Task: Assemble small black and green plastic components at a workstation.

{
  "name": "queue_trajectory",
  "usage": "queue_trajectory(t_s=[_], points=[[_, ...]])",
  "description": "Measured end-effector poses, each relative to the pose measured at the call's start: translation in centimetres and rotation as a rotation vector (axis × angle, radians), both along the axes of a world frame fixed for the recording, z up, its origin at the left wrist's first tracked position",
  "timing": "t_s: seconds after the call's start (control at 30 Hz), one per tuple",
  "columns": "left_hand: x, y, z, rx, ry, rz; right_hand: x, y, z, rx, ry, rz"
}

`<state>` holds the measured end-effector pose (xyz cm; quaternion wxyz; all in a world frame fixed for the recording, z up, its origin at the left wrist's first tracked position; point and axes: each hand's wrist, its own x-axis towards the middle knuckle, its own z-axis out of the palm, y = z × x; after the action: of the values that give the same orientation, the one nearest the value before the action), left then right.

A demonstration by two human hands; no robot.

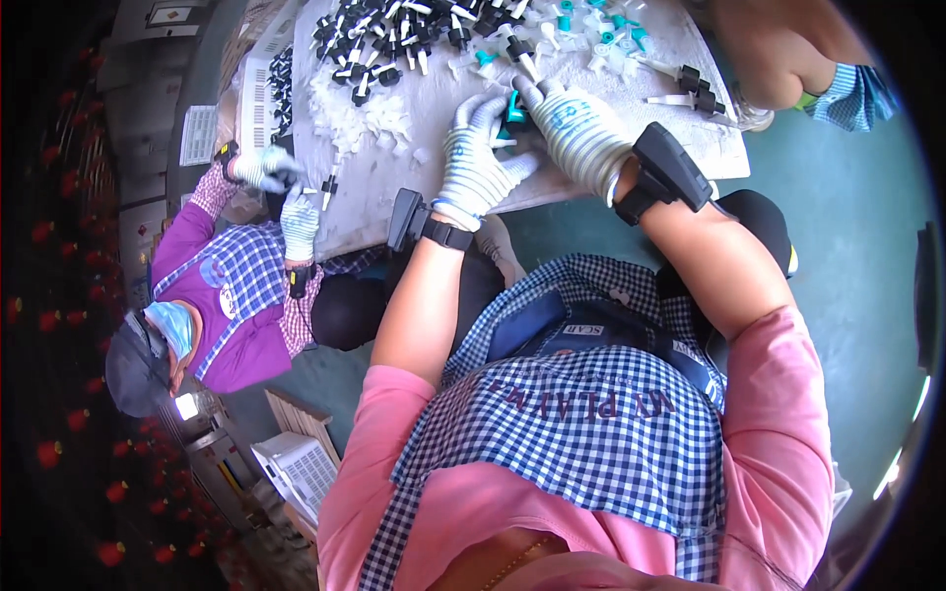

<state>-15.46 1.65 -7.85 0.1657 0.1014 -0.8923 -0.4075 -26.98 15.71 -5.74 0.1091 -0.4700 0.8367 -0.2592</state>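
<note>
My left hand and my right hand, both in striped white work gloves with black wrist devices, meet at the near edge of the white-covered table. Between the fingers of both hands sits a small teal and black pump part. A pile of black and white pump heads lies at the far left of the table. Teal-capped parts lie further right. Small clear plastic pieces are scattered to the left of my left hand.
A co-worker in purple with a checked apron sits at the left, gloved hands at the table edge. Another person's arm reaches in at the top right. White crates stand on the teal floor.
</note>
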Motion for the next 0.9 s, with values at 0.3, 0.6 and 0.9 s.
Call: queue_trajectory(t_s=[0.3, 0.6, 0.9], points=[[-0.8, 0.7, 2.0, -0.495, -0.245, 0.076, -0.3, 0.4, -0.3, -0.387, -0.190, -0.058], [0.7, -0.7, 2.5, -0.397, 0.081, 0.131, -2.9, 0.1, 0.8, -0.422, -0.268, -0.251], [24.3, -6.7, 7.5, 0.721, 0.477, 0.519, -2.9, -1.5, 1.2, -0.240, -0.095, -0.274]])
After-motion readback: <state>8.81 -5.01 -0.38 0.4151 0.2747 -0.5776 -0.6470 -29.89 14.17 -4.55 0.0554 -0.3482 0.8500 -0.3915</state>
